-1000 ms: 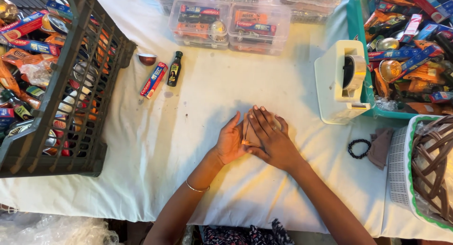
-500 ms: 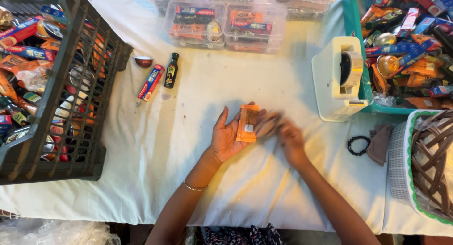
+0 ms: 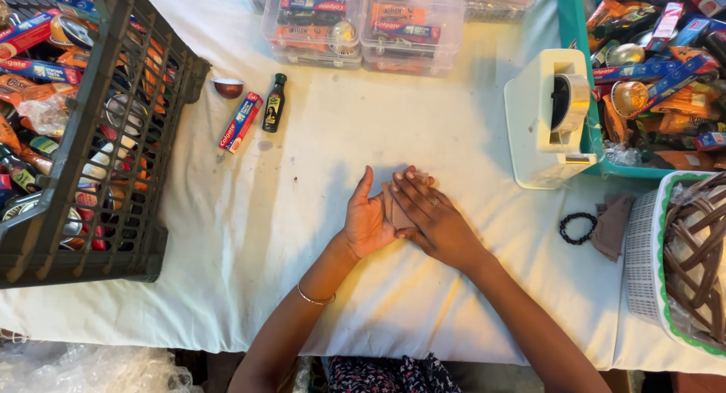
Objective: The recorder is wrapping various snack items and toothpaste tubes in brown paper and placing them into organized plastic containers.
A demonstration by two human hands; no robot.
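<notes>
Left hand lies palm-up on the white tablecloth, fingers spread wide, acting as a flat support. Right hand lies flat on top of it, fingers straight and close together. Between the palms there's a small flat brownish packet, mostly covered; only an edge shows, so can't tell exactly what it is. Looks pressed between the palms rather than gripped.

Around them: tape dispenser just right of centre, within reach of the right hand. Black hair band and a brown cloth near the right wrist. Toothpaste box, small dark bottle and a small round tin are well apart, up left. Dark crate of mixed goods far left, teal bin far right, clear packed boxes along the top edge
</notes>
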